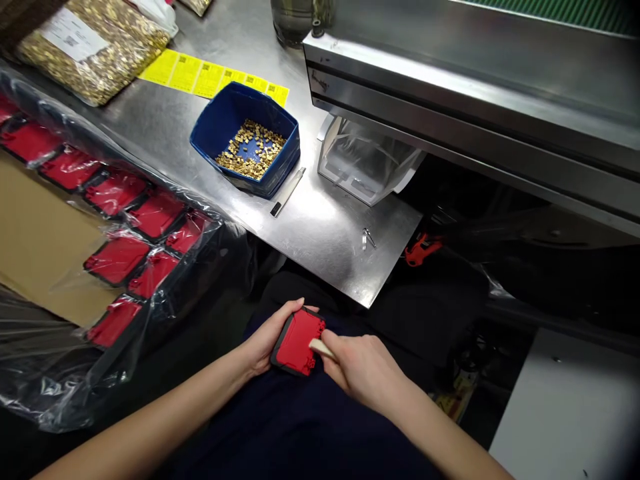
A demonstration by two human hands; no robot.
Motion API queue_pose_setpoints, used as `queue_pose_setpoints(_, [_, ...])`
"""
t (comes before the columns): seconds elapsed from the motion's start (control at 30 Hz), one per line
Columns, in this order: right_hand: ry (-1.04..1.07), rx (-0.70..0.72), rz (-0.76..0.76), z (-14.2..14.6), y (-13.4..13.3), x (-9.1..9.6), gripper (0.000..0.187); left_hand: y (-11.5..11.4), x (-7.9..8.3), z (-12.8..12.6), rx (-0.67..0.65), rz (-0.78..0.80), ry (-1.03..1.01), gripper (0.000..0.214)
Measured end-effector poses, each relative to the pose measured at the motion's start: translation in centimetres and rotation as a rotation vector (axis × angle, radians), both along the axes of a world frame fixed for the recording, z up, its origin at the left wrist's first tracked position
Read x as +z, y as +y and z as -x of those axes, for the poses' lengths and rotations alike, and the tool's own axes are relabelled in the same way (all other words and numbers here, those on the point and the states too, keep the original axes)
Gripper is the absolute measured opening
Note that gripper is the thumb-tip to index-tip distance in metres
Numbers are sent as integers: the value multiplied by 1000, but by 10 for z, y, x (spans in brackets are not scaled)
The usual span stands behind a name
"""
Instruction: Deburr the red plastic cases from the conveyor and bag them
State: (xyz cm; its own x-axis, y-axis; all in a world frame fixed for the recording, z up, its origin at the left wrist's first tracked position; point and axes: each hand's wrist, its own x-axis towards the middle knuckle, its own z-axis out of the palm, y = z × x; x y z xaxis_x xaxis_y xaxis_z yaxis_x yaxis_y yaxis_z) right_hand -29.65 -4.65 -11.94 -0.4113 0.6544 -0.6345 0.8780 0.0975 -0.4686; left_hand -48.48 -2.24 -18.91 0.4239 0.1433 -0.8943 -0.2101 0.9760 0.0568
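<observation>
My left hand point(267, 340) grips a red and black plastic part point(296, 341) from the left side, held over my lap. My right hand point(364, 370) is closed round a pale stick-like tool point(320, 347) whose tip rests on the part's right edge. A blue bin point(220, 120) holding several small brass pieces point(251, 148) stands on the steel table point(320, 227) above my hands.
Several more red parts point(117, 257) lie under clear plastic film on the left, over cardboard point(35, 247). A bag of brass pieces point(95, 47), yellow labels point(210, 77), a utility knife point(287, 192), a clear container point(365, 163) and a steel machine housing point(475, 87) surround the bin.
</observation>
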Motion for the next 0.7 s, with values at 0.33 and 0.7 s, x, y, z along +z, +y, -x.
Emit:
queue_pose_setpoints(0.33, [-25,4,-16,5,0,-2,15,-2,-2,-1,-16,-23,30,49])
queue_pose_setpoints(0.7, [5,-2,40,-3,1,0,16,-2,-10,1,-16,3,-26,53])
